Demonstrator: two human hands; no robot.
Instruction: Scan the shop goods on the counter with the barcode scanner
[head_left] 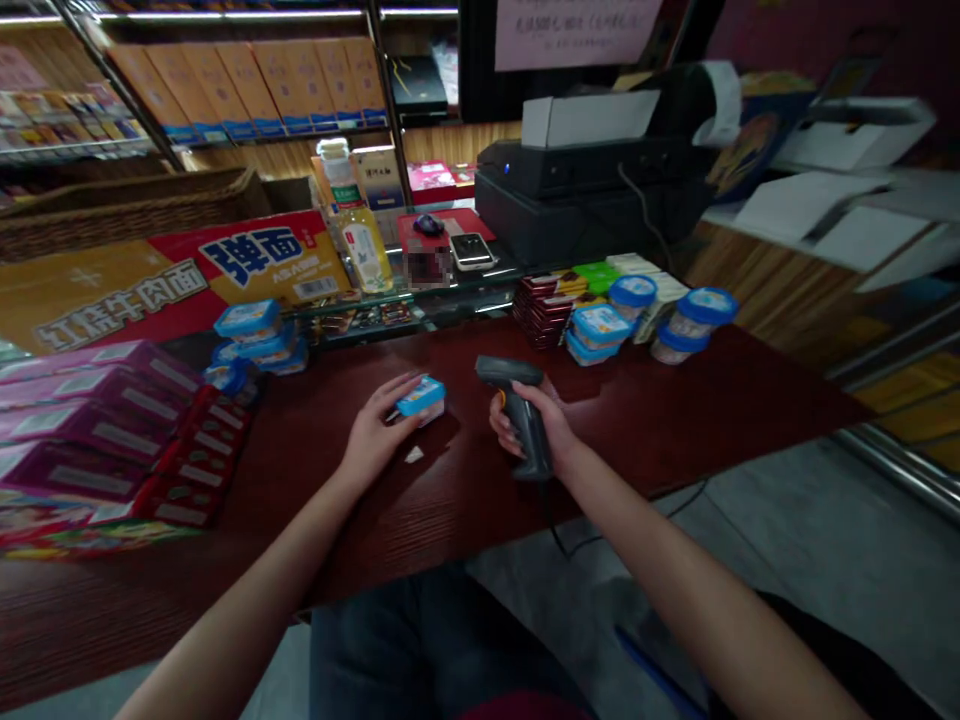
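Note:
My left hand (377,425) is closed around a small rectangular plastic tub with a blue lid (422,396), low over the dark red table (465,510); whether the tub touches the wood I cannot tell. In my right hand (536,420) is a black barcode scanner (529,430), gripped by its handle, its head pointing left toward the tub. A cable hangs from the scanner's handle past the table edge. A small pale scrap (414,455) lies just below the tub.
Blue-lidded tubs (259,338) stand at left beside stacked purple boxes (97,400). More tubs (598,328) and dark red packs (541,308) sit at back right. Behind are a noodle carton (180,270), a bottle (361,235), a phone (472,251) and a black register (585,215).

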